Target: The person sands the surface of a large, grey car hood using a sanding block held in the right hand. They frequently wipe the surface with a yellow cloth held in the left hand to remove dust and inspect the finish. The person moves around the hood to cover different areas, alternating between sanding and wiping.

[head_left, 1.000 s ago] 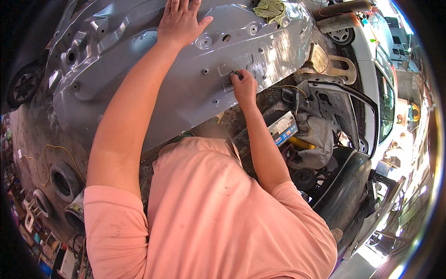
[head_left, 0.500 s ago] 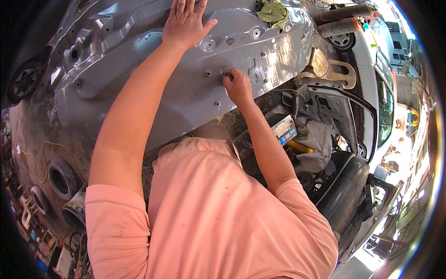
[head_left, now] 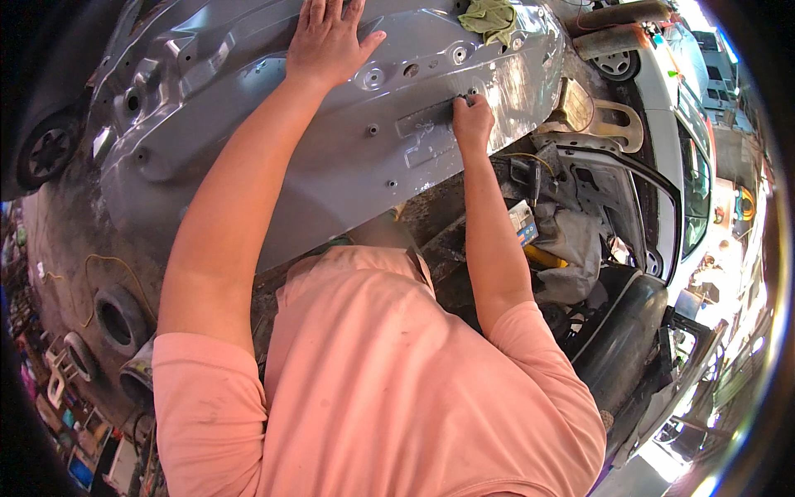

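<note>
A large grey metal car panel (head_left: 323, 178) with ridges, holes and small studs stretches across in front of me. My left hand (head_left: 325, 40) lies on its far part, fingers spread and thumb out to the right, holding nothing. Farther right and nearer to me, my right hand (head_left: 474, 122) is closed, fingertips down at the panel around a small dark piece that I cannot make out. Beside it, to the left, a recessed outline (head_left: 422, 141) shows in the grey surface. A green cloth (head_left: 490, 18) lies crumpled on the far right part of the panel.
At the right stand a beige plastic chair (head_left: 617, 124), a detached car door (head_left: 617, 178) and a white car (head_left: 694, 178). A black curved bumper-like part (head_left: 621, 323) lies near my right side. Old tyres (head_left: 122, 319) and a yellow cable (head_left: 112, 258) are on the floor at left.
My right hand has slid to the right along the panel, from beside a stud toward the right edge, still closed. The left hand stays flat in nearly the same place.
</note>
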The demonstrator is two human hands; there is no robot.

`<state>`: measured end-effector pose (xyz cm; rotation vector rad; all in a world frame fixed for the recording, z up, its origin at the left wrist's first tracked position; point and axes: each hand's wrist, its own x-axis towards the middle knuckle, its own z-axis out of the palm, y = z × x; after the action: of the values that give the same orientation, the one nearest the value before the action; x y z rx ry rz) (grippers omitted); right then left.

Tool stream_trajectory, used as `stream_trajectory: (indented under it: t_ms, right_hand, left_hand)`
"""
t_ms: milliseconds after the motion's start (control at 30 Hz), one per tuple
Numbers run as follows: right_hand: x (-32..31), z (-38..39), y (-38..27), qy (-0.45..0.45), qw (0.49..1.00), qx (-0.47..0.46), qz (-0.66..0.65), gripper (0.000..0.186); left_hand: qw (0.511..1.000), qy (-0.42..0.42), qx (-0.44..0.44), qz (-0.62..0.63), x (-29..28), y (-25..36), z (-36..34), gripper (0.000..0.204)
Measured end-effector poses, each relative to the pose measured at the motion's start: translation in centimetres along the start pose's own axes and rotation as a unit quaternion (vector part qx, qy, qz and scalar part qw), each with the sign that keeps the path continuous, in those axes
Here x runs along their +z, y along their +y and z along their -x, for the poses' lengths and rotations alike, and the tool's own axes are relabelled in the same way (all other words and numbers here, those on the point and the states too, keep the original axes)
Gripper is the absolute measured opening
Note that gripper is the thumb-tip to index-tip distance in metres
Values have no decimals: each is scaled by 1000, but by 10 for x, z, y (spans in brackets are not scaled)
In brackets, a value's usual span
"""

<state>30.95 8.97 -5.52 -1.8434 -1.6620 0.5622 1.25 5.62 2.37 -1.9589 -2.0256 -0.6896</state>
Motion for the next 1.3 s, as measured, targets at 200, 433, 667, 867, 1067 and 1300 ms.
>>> stream_trajectory:
  t_ms: [200,433,667,867,1067,1300]
  right_hand:
    - [31,95,-33,-62,980,-189,17,30]
    - [15,68,-28,-103,972,-210,25,25]
    - [3,51,6,-158,957,-245,9,24]
    - [-13,-5,22,-36,998,-43,-3,28]
    - [-3,7,34,-63,996,-65,17,30]
    - [14,64,17,-63,992,-90,-57,21]
  left_hand:
    - [1000,9,1,0,2,-2,1,85]
    - [1000,20,4,-2,4,-3,-1,85]
    - [1000,5,-11,8,3,-2,-1,84]
    - [1000,8,1,-1,2,-3,-1,84]
    - [1000,4,2,5,-1,-2,-2,85]
    - [1000,12,1,-2,2,-4,0,85]
